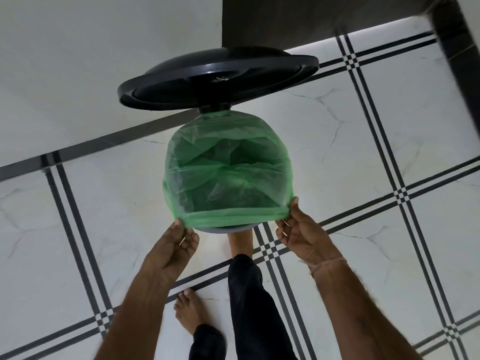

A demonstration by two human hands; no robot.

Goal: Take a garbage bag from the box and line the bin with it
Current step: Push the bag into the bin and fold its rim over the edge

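Bag (228,162): lay over the bin (223,228) mouth, hem (233,216) at the near rim.
Left hand (176,242): pinched the hem at 7 o'clock.
Right hand (298,232): pinched the hem at 5 o'clock.
Hem axis: ran 9 to 3 between them.

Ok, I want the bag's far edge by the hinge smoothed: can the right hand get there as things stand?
Probably yes. The lid stands open, and nothing lies across the way. But the right hand pinches the near hem of the bag, so it must let go first.
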